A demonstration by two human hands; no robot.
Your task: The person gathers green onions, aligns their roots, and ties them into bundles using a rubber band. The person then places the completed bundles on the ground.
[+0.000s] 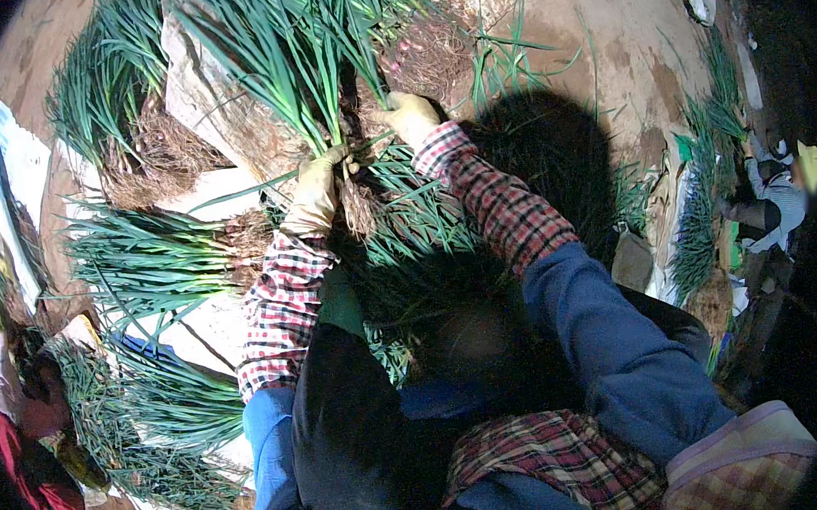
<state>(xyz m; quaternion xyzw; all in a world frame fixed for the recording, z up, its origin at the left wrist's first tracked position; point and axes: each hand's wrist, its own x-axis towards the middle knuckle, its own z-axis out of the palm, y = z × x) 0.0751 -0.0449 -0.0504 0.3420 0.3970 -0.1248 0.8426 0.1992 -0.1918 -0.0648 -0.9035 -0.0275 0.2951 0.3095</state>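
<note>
My left hand (315, 189), in a pale glove, is closed around the lower stems of a small bunch of green onions (302, 110). The leaves fan upward and the stringy roots (360, 208) hang below my fingers. My right hand (410, 116), gloved as well, pinches the base of a green onion stalk (370, 74) just up and to the right. Beyond it lies a heap of untrimmed green onions with reddish bulbs and tangled roots (430, 57). Loose leaf trimmings (422, 206) cover the ground below my hands, partly in shadow.
Bundled green onions (157, 253) lie on white sheeting to the left, with another bundle (178, 395) nearer me. A rooted pile (112, 84) stands upper left beside a pale sack (216, 96). Other people work at the far right (779, 197) and lower left (35, 438).
</note>
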